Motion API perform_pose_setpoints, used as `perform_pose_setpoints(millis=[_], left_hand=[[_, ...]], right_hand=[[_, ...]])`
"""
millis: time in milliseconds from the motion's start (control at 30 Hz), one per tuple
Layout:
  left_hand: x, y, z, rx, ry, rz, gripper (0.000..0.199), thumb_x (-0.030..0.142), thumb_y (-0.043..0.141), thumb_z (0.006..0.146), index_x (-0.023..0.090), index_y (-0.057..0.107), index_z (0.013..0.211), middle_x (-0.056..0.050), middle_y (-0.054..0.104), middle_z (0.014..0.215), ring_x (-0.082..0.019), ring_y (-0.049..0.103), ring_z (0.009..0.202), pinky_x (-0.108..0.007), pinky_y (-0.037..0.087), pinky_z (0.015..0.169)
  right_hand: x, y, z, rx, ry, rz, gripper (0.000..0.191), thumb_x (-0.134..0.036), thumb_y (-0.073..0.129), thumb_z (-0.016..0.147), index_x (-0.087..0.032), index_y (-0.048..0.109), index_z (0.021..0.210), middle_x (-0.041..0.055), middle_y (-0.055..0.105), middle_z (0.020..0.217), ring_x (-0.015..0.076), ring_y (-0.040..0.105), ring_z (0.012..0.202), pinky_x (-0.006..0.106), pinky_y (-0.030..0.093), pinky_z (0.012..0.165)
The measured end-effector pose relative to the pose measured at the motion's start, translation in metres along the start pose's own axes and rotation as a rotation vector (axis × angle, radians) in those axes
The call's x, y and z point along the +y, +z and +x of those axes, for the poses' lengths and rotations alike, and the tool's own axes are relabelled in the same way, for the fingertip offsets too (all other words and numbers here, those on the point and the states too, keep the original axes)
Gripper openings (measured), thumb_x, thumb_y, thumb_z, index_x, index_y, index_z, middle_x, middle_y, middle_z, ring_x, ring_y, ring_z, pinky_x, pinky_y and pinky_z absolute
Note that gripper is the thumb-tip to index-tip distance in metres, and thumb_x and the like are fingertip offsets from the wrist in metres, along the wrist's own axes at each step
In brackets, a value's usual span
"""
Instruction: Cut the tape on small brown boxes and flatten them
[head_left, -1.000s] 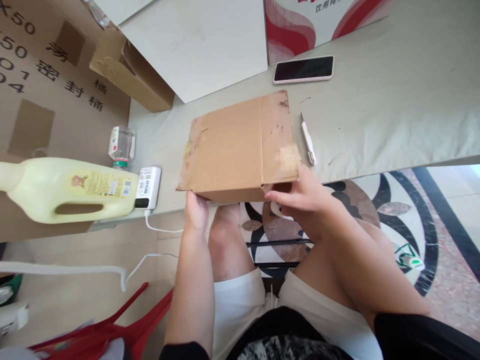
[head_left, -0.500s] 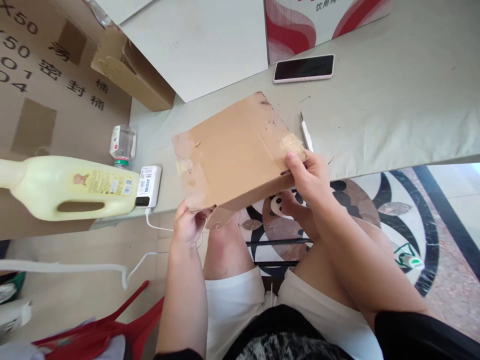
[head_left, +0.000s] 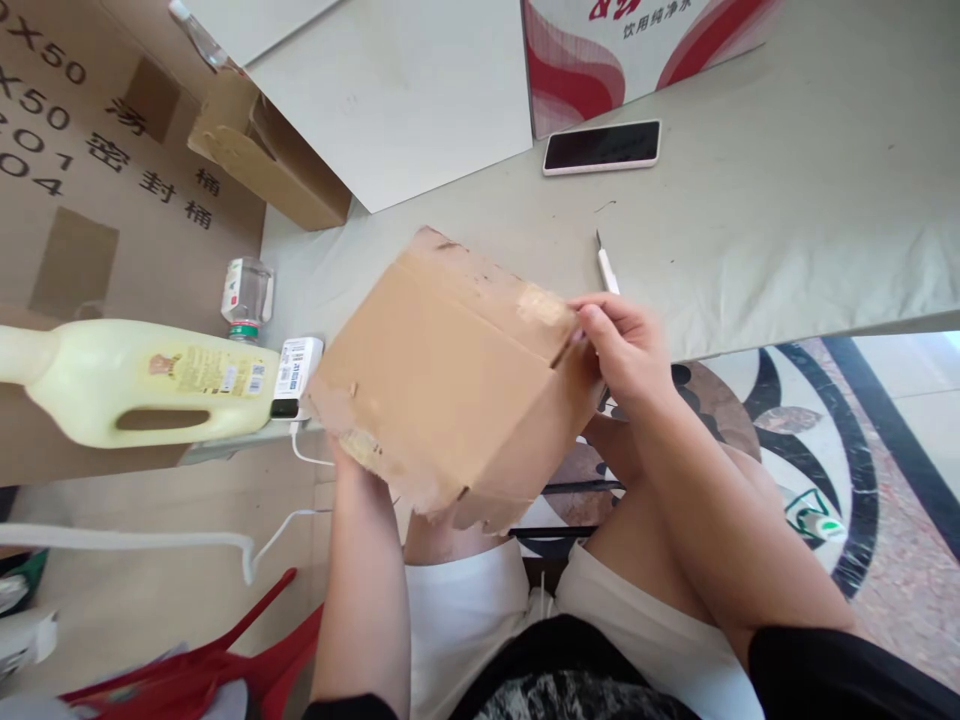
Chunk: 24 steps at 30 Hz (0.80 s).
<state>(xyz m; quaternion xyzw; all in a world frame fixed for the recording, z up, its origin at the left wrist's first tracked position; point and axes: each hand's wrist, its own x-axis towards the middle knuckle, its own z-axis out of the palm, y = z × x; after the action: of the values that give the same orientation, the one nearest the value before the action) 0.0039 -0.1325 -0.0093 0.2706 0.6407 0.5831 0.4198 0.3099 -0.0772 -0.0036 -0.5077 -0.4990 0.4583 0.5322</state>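
A brown cardboard piece [head_left: 442, 370] with torn, taped edges is tilted above my lap and the table's front edge. Its right corner is pinched between the thumb and fingers of my right hand [head_left: 624, 345]. My left hand [head_left: 349, 455] is at the lower left edge; its fingers are hidden beneath the cardboard. Just beyond my right hand, a white craft knife [head_left: 607, 270] lies on the table, its blade pointing away.
On the cloth-covered table [head_left: 795, 220] are a phone [head_left: 602, 147], a white board [head_left: 420, 100], a red-and-white box [head_left: 585, 70] and a small carton [head_left: 277, 160]. At the left are a yellow jug [head_left: 150, 380], a clear bottle [head_left: 247, 292] and a power bank [head_left: 297, 370].
The cardboard has turned and tipped, its left side coming down and left, showing more of its front flap. My left hand's fingers have gone out of sight beneath it. My right hand still holds the corner.
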Motion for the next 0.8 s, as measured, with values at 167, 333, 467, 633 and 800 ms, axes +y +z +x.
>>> perform_pose_setpoints(millis=[167,333,467,633,800], left_hand=[[0.006,0.002,0.003,0.127,0.016,-0.098,0.036,0.059,0.055,0.088,0.026,0.069,0.088,-0.003,0.075,0.087,-0.025,0.07,0.105,-0.038,0.059,0.087],[0.009,0.004,0.005,0.111,0.116,-0.089,0.036,0.058,0.056,0.083,0.027,0.071,0.094,-0.007,0.077,0.1,-0.025,0.068,0.116,-0.034,0.06,0.09],[0.014,0.011,0.003,0.028,0.193,-0.155,0.032,0.054,0.059,0.083,0.028,0.072,0.098,-0.005,0.076,0.117,-0.025,0.064,0.127,-0.034,0.056,0.1],[0.02,0.019,-0.002,-0.059,0.176,-0.278,0.052,0.068,0.052,0.085,0.027,0.072,0.109,-0.007,0.07,0.131,-0.028,0.057,0.136,-0.041,0.051,0.109],[0.021,0.01,-0.002,-0.02,0.109,-0.265,0.035,0.05,0.072,0.079,0.026,0.072,0.105,-0.006,0.074,0.125,-0.026,0.059,0.136,-0.038,0.051,0.111]], right_hand=[[0.017,-0.003,0.007,0.145,-0.01,-0.205,0.037,-0.048,0.056,0.09,-0.024,0.062,0.117,0.0112,0.069,0.123,0.0236,0.066,0.111,0.041,0.054,0.094],[0.016,0.001,0.006,-0.015,0.149,-0.016,0.048,-0.045,0.063,0.084,-0.021,0.056,0.126,0.009,0.072,0.108,0.0213,0.069,0.094,0.039,0.057,0.084],[0.001,0.005,0.002,-0.154,0.258,0.124,0.034,-0.043,0.067,0.08,-0.021,0.064,0.105,0.0072,0.074,0.098,0.0211,0.069,0.086,0.035,0.058,0.071],[0.0,0.008,-0.002,-0.045,0.246,0.153,0.035,-0.046,0.066,0.079,-0.022,0.062,0.103,0.006,0.073,0.099,0.0197,0.068,0.084,0.03,0.054,0.062],[-0.008,0.012,-0.01,-0.109,0.272,0.234,0.042,-0.058,0.069,0.078,-0.023,0.057,0.097,-0.004,0.056,0.068,0.0095,0.048,0.052,0.023,0.038,0.045]])
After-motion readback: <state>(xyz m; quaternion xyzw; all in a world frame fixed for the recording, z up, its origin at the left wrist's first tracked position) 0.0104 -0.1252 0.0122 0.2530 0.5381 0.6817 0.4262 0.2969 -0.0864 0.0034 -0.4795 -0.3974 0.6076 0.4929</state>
